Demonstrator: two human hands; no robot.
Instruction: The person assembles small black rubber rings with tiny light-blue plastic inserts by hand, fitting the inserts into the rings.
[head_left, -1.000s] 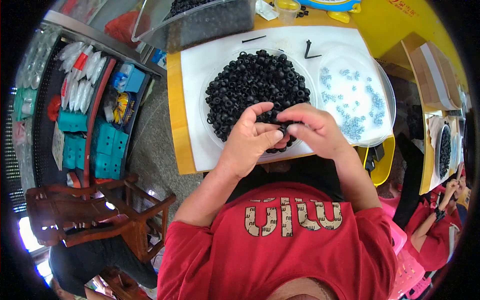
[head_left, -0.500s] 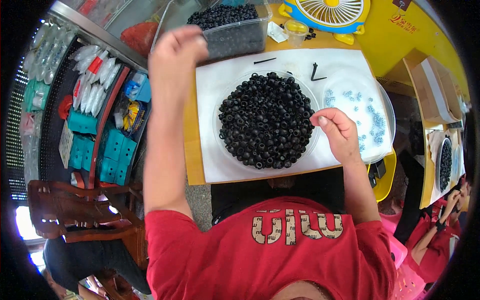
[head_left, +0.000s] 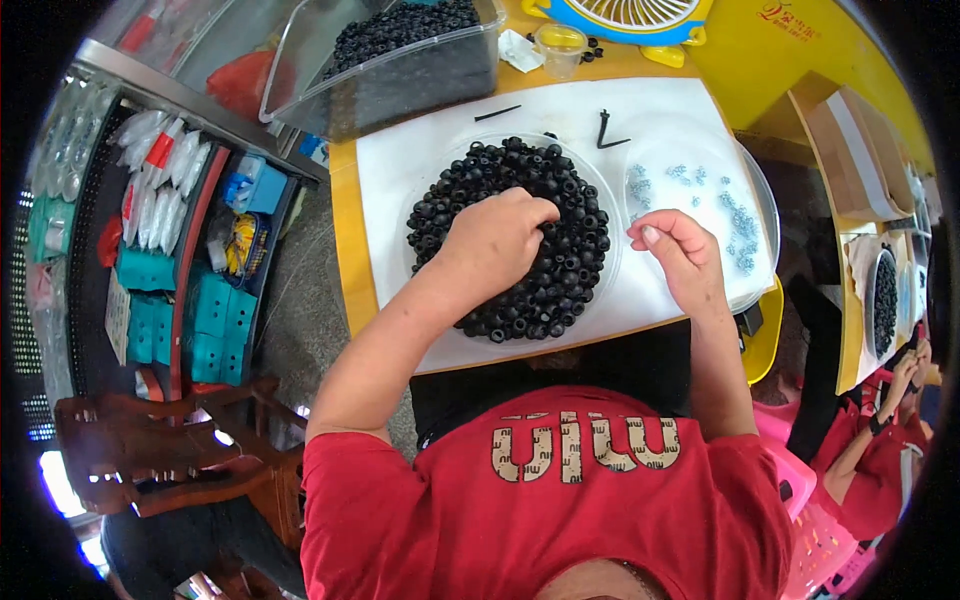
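A heap of small black rings [head_left: 560,200] fills a clear round dish on a white mat [head_left: 400,160]. My left hand [head_left: 495,240] rests on top of the heap, fingers curled down into the rings. My right hand [head_left: 675,250] hovers at the right rim of that dish, fingertips pinched close together; whether it holds a small part is too small to tell. Just right of it lies a second clear dish with small pale blue parts [head_left: 730,210].
A clear bin of black rings [head_left: 400,50] stands at the back of the yellow table [head_left: 350,260], with a small fan [head_left: 640,15] behind. Two black rods [head_left: 610,130] lie on the mat. Shelves with packets [head_left: 150,230] and a wooden chair [head_left: 150,450] stand left. Another person [head_left: 880,430] works on the right.
My left hand has come down from the bin at the back onto the heap of black rings. My right hand stays by the right rim of the dish.
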